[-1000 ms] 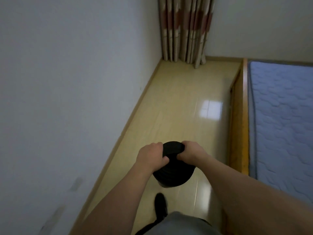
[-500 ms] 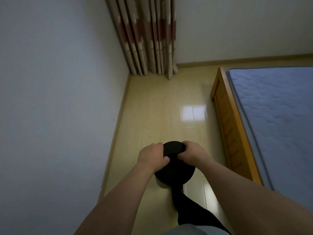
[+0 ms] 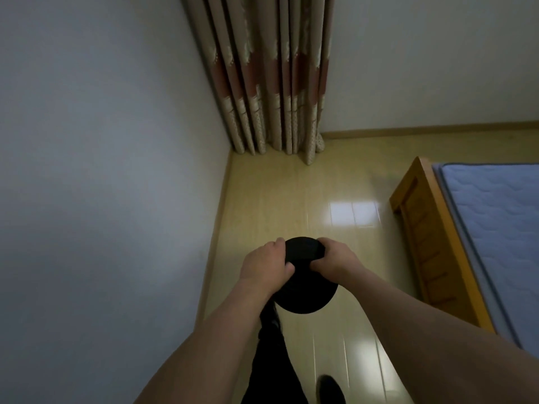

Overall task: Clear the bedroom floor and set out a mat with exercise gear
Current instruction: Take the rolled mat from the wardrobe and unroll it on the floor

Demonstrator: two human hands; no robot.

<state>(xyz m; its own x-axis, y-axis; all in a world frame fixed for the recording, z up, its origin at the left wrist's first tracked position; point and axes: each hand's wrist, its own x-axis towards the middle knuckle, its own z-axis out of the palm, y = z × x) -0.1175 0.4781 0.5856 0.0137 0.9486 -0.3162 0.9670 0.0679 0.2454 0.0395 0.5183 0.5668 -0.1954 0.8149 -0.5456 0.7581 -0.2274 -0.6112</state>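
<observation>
The left hand [image 3: 267, 265] curls its fingers round the left side of a black rolled mat [image 3: 304, 277], held upright in the air above the floor [image 3: 291, 199]. To the right of the mat, the right hand [image 3: 332, 256] grips its top edge the same way. The mat's lower end is too dark to make out, and the bed [image 3: 478, 228] further right is cut off by the frame edge.

arms: both forearms bare to the lower frame edge, no sleeve in view
left hand [image 3: 264, 265]: bare, no glove, ring or watch visible
right hand [image 3: 332, 258]: bare, no glove, ring or watch visible
leg: black fabric trouser leg [image 3: 272, 365]
foot: black rounded shoe [image 3: 331, 389], details too dark to tell
</observation>
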